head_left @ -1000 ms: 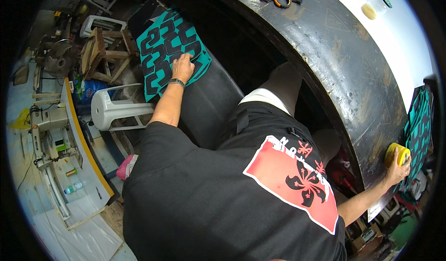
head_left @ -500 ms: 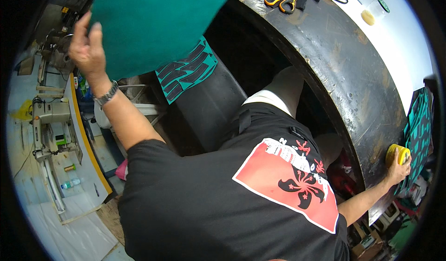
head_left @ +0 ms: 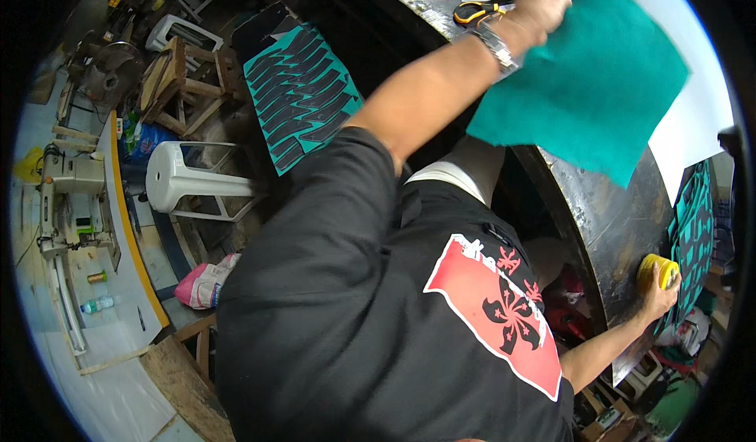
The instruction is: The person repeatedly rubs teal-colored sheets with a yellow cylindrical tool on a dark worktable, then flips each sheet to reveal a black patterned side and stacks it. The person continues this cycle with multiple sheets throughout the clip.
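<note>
Raised above the far part of the dark table (head_left: 622,245), my left hand (head_left: 542,7) grips a plain green sheet (head_left: 591,80) by its edge. The sheet hangs over the tabletop and hides part of it; my hand and arm are slightly smeared by motion. At the table's right end, my right hand (head_left: 655,299) has its fingers wrapped round a round yellow tub (head_left: 658,270). Partly behind my left wrist lies a pair of yellow-and-black scissors (head_left: 471,12).
To the left, a green sheet with rows of dark shapes (head_left: 303,96) lies near a white stool (head_left: 177,176) and a wooden stool (head_left: 169,84). A sewing machine (head_left: 75,174) stands far left. More patterned green sheets (head_left: 693,237) hang beyond the tub.
My left hand has swung the green sheet from the left side across to over the table, uncovering the patterned sheet and stools. My right hand stays on the tub.
</note>
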{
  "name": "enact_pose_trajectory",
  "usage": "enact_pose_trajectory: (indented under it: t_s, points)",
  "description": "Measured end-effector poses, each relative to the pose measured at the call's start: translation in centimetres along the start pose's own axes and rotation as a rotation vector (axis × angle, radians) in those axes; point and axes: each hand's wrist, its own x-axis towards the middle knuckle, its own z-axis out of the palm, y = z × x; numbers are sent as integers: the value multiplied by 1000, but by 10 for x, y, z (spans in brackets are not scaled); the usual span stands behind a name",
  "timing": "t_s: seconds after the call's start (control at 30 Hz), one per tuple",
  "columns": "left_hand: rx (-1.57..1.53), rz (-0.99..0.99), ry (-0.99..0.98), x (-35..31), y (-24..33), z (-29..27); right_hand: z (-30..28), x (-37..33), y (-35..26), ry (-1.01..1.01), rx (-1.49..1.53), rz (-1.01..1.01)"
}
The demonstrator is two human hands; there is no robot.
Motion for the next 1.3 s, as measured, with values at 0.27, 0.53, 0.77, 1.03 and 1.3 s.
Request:
enact_pose_trajectory:
  t_s: [0.27,0.53,0.77,1.03,1.3]
  points:
    - [492,-150,-217,-56,-101,87,-21,-51,20,-34,467,44]
    - [490,-89,-387,-45,-106,135,-81,-55,-90,36,810,87]
    - [882,553,-532,-116,-54,153,-50,-46,-148,-12,387,-348]
    - [715,619,-1188,-209,7,104,-45,-26,-163,-7,259,-95]
    - [694,604,-1229,-204,12,109,31,91,-348,29,570,-304]
